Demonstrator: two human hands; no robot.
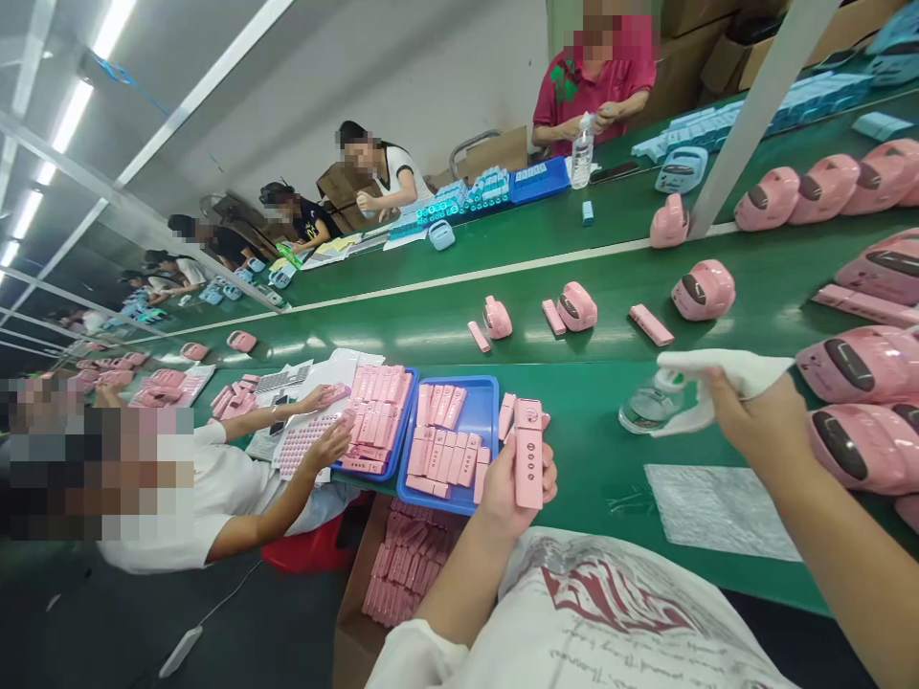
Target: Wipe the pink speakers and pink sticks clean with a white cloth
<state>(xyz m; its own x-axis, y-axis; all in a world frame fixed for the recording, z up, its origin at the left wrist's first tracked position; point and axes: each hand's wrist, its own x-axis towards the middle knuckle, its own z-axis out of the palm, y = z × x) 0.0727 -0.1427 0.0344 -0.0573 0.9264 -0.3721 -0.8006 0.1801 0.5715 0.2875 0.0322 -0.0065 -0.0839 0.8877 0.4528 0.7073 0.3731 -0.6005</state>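
My left hand (503, 493) is closed around a pink bar-shaped piece (529, 455), held upright with a column of dark round marks on its face. Partly covered by a white glove, my right hand (732, 388) reaches over the table with its fingers stretched apart. Those fingers lie on either side of a small clear bottle (642, 410) with a whitish cap; firm contact cannot be made out. Just behind my left hand, a blue tray (488, 394) holds several similar pink pieces.
Another blue tray (408, 407) is full of pink pieces beside a seated co-worker (236, 478). A cardboard box (351, 612) of pink pieces sits below. Pink rounded housings (854, 364) crowd the right. A translucent sheet (722, 512) lies near me. Co-workers sit across the green line.
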